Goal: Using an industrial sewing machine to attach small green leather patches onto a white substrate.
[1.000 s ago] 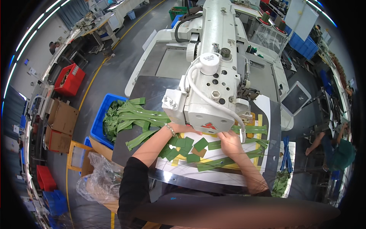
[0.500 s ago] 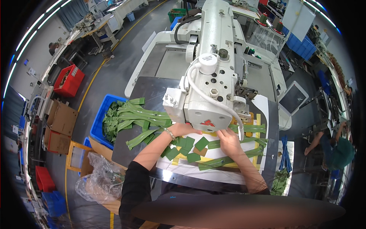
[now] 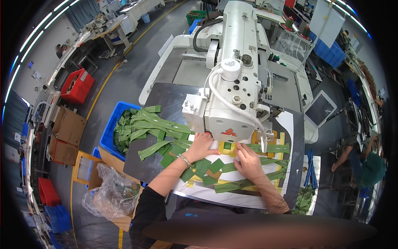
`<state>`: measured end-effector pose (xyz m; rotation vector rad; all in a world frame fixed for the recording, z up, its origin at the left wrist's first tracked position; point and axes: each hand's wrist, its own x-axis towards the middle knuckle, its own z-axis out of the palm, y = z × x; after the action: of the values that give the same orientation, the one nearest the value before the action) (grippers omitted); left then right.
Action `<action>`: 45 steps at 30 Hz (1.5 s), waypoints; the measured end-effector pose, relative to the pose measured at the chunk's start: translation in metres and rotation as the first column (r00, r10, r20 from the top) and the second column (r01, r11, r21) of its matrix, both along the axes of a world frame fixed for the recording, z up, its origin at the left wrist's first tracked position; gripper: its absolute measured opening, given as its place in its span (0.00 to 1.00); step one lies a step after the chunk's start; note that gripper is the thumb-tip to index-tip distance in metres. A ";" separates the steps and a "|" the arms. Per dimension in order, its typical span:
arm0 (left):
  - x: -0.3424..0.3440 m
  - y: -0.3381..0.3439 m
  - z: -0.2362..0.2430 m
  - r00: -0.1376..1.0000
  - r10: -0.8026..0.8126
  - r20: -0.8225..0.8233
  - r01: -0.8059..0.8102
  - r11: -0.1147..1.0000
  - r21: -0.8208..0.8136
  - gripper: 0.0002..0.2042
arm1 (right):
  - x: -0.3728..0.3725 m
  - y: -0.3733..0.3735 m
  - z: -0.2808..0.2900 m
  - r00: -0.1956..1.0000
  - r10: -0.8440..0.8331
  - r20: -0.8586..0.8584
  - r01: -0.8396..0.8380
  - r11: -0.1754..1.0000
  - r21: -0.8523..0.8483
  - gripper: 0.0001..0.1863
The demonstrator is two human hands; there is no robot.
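Note:
Beneath the head of a white sewing machine (image 3: 230, 116), my left hand (image 3: 200, 147) lies with fingers spread, next to a small yellow template (image 3: 226, 151) holding a green square (image 3: 227, 145). My right hand (image 3: 245, 161) rests at the template's right side, fingers apart and slightly bent, fingertips touching it. Loose green fabric squares (image 3: 201, 165) and a tan piece (image 3: 214, 174) lie just below my hands on a white sheet (image 3: 275, 186). Green zipper-like strips (image 3: 161, 126) spread to the left, and others (image 3: 232, 185) run under and beside my right forearm.
A blue bin (image 3: 108, 135) of green strips stands left, above a plastic-filled cardboard box (image 3: 124, 224). A tablet screen (image 3: 319, 108) and bundled blue strips (image 3: 311, 168) are right. A person (image 3: 365, 168) sits far right; thread cones (image 3: 287, 23) stand behind.
My left hand has moved up and right, its fingers now spread beside the template. My right hand has shifted slightly down, and the yellow template with a green square now shows between the hands.

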<state>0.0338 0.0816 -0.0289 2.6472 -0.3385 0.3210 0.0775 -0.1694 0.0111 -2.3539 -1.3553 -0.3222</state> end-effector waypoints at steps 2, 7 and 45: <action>0.001 0.000 0.000 1.000 0.000 -0.019 0.000 1.000 0.006 0.36 | 0.003 0.000 0.001 1.000 0.003 -0.030 -0.003 1.000 0.009 0.15; 0.002 -0.001 0.000 1.000 -0.002 0.011 0.003 0.999 -0.046 0.35 | 0.015 0.004 0.007 0.989 0.051 0.135 -0.048 0.999 -0.024 0.16; -0.011 -0.006 0.029 0.989 -0.105 -0.104 0.086 0.981 -0.176 0.11 | 0.027 0.022 -0.014 0.852 -0.022 -0.522 0.196 0.939 0.281 0.12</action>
<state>0.0227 0.0756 -0.0003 2.4594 -0.3826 0.1611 0.1041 -0.1474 -0.0025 -2.0368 -0.8378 0.0567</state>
